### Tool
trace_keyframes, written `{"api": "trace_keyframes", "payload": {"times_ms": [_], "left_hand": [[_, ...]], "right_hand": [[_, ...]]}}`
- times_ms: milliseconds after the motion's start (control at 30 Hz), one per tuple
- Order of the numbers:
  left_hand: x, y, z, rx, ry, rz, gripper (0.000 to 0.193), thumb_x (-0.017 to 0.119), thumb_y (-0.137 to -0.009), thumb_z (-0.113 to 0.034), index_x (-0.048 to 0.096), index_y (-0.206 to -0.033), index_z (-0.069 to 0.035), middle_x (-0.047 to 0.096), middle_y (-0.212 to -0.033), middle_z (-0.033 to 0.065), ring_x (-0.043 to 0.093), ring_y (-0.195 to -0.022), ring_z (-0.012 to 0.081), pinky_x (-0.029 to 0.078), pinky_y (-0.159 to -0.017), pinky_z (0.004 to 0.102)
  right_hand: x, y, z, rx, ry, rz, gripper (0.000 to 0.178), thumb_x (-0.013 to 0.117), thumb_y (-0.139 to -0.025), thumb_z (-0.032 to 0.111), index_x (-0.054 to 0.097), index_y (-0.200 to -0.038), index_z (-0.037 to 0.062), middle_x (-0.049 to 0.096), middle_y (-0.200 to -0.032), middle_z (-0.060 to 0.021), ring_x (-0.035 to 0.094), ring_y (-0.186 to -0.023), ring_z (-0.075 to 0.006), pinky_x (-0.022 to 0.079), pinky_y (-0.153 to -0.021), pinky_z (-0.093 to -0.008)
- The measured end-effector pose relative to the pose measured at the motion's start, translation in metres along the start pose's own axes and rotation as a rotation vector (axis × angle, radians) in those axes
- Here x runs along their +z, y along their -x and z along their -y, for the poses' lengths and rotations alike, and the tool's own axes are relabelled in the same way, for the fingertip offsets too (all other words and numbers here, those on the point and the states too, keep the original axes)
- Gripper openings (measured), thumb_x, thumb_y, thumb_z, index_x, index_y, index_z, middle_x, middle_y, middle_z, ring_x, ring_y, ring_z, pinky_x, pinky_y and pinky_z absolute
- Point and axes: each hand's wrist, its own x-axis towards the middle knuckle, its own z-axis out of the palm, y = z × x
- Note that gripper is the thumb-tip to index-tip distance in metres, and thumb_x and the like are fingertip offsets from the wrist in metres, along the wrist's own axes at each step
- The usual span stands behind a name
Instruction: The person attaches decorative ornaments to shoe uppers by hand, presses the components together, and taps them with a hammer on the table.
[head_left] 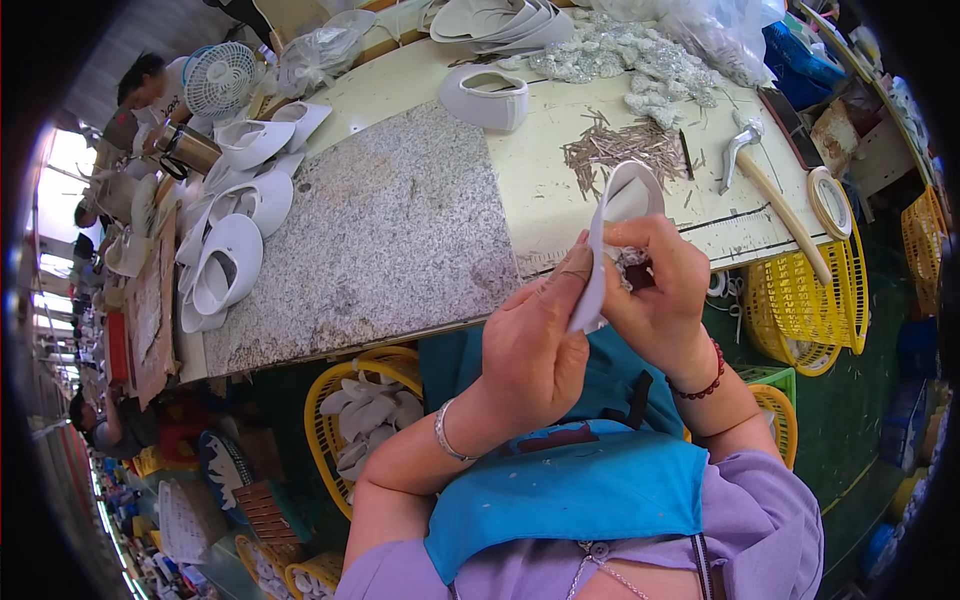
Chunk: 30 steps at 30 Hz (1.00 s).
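White curved shoe upper (594, 285): a thin wall that could bend or slip between your hands

You have the upper lifted at the near edge of the cream-topped desk (540, 210), on edge, in front of your body. Your left hand (535, 350) grasps it from the outer side, fingers laid along the wall. Your right hand (660, 290) is on the inner side, its fingers curled around a small, glittery silver clump (630, 258); whether that clump touches the upper is hidden from you here.

If you press harder with one hand than the other, the thin wall could buckle or crease. A loose pinch could let the clump drop past the desk's edge, and its rough surface might scuff the smooth white.

Beyond your right hand, a heap of thin brown sticks (625, 150) lies close; a low sweep could scatter them. Farther right, the long pale wooden handle (785, 215) of a metal-headed tool juts past the edge, where your elbow or sleeve might catch it. A pale round tape roll (830, 203) sits near it. To your left, the grey speckled slab (390, 215) reaches toward the overlapping white uppers (230, 265).
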Motion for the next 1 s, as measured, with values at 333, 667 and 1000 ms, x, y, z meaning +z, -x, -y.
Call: {"api": "trace_keyframes", "payload": {"times_ms": [333,667,1000], "left_hand": [[0.013,0.006,-0.002,-0.027,0.103,-0.124,0.047,0.054,-0.076,0.004,0.046,-0.121,0.012,0.061,-0.103,0.0212,0.062,-0.079,0.0349,0.051,-0.072,0.0438],[0.023,0.006,0.001,0.026,0.123,-0.214,0.055,0.054,-0.073,0.003,0.041,-0.126,0.012,0.048,-0.127,0.0293,0.060,-0.081,0.0391,0.047,-0.066,0.0418],[0.015,0.008,0.004,-0.001,0.055,-0.158,0.061,0.055,-0.072,0.003,0.038,-0.130,0.013,0.046,-0.129,0.0296,0.060,-0.081,0.0364,0.047,-0.065,0.0403]], "right_hand": [[0.000,0.009,-0.005,-0.457,0.414,-0.030,0.018,0.071,-0.075,0.006,0.062,-0.089,0.0016,0.059,-0.071,-0.0133,0.058,-0.059,-0.0281,0.047,-0.054,-0.0341],[-0.005,0.014,-0.030,-0.121,0.053,-0.020,0.015,0.065,-0.081,0.001,0.055,-0.092,-0.0024,0.057,-0.077,-0.0109,0.055,-0.066,-0.0174,0.045,-0.060,-0.0275],[0.006,0.006,-0.022,-0.080,-0.047,0.040,0.012,0.062,-0.083,0.004,0.054,-0.090,-0.0016,0.054,-0.077,-0.0064,0.051,-0.067,-0.0138,0.042,-0.060,-0.0241]]}}
